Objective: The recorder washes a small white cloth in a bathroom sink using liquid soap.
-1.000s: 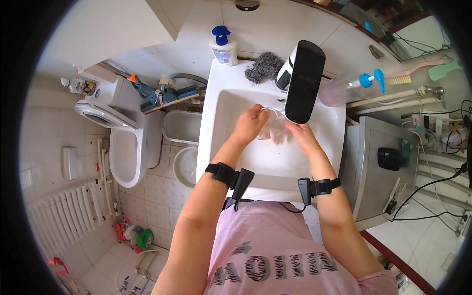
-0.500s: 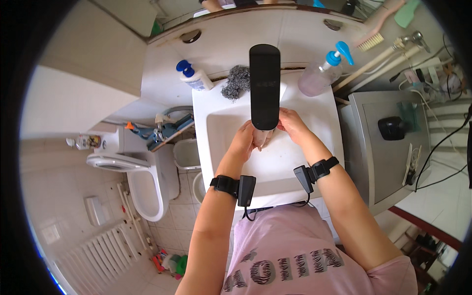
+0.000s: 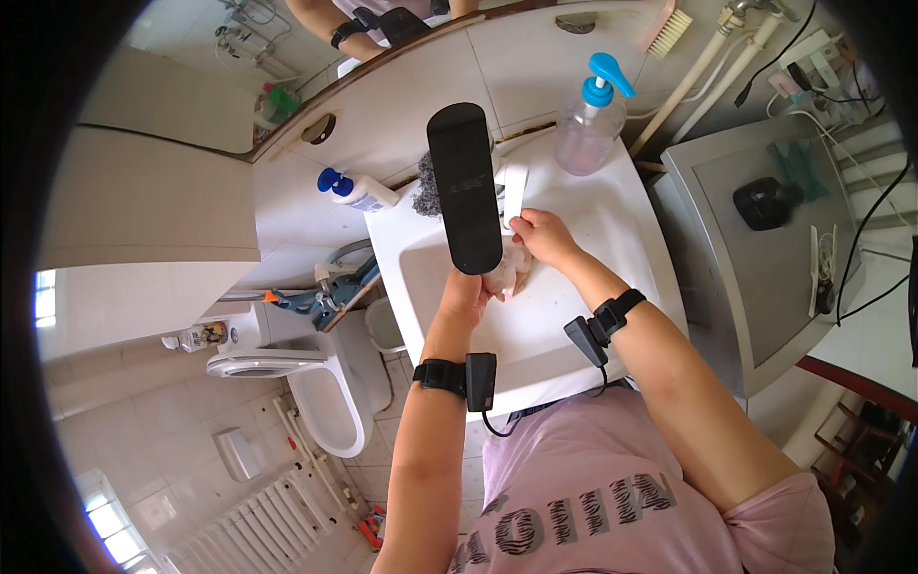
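Observation:
My left hand (image 3: 465, 298) is over the white sink (image 3: 545, 359), its fingers closed on a pale, pinkish crumpled cloth (image 3: 509, 275). A black oblong device (image 3: 464, 187) in front of the view hides part of the cloth and some of my left fingers. My right hand (image 3: 545, 237) pinches the near end of a flat white lever (image 3: 515, 195) at the back of the basin, just above the cloth. Whatever the lever joins is mostly covered by the black device. Each forearm wears a black strap with a small black box.
On the sink's back rim stand a clear pump bottle (image 3: 589, 129) with a blue top, a white bottle (image 3: 359, 189) with a blue pump, and a grey mesh scrubber (image 3: 426, 187). A grey-topped appliance (image 3: 746, 268) stands to the right, a toilet (image 3: 330, 407) to the left.
My right hand has come off the cloth and moved onto the white lever. My left hand keeps the cloth. The view has shifted and tilted, showing more of the mirror.

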A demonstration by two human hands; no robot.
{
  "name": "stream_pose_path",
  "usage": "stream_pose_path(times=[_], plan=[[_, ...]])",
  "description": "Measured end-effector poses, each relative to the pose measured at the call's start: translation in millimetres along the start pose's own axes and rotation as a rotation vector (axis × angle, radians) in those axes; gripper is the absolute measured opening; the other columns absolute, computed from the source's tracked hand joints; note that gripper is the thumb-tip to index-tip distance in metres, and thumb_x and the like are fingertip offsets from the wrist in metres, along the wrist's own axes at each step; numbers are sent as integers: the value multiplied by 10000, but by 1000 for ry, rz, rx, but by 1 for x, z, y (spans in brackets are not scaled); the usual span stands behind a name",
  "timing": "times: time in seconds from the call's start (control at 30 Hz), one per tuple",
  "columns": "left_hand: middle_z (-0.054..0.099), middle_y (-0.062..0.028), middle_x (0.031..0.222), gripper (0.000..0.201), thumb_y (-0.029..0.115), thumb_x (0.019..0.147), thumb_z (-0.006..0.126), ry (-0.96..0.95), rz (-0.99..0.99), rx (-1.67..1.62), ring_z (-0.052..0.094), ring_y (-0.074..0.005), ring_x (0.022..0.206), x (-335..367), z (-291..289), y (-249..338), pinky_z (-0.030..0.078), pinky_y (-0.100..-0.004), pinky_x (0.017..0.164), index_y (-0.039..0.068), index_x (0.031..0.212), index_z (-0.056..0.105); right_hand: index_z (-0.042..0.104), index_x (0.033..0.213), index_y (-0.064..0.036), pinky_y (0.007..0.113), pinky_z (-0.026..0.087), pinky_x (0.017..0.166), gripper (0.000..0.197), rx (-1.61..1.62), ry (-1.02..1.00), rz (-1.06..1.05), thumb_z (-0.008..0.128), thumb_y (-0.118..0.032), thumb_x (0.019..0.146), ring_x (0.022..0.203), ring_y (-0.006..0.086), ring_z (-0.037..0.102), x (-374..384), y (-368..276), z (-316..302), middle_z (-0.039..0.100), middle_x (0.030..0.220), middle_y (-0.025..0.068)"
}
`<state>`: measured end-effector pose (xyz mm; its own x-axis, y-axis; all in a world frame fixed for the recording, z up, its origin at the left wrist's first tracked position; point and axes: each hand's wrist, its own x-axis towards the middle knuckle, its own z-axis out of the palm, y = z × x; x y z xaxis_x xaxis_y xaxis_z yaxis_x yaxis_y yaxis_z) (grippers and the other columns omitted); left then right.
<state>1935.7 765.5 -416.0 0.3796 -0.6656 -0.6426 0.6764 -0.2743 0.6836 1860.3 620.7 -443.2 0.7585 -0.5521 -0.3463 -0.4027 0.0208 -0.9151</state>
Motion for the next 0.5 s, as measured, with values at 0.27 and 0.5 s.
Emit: stream_pose_path(times=[0.27,0.5], plan=[[603,-44,893,320,344,904,398,19,14,21,590,-179,720,-2,9,5,463,-305,489,82,1021,538,619,943,-25,332,460,716,272,-151,-27,-25,513,-243,820,799,260,609,-11,10,-11,634,851,145],[614,-41,821,212,208,857,463,33,-10,241,582,-153,639,-3,9,13,423,-261,419,72,973,577,557,1118,-50,315,434,834,351,-32,-130,-26,457,-131,791,948,278,579,-30,3,-12,605,1013,166]])
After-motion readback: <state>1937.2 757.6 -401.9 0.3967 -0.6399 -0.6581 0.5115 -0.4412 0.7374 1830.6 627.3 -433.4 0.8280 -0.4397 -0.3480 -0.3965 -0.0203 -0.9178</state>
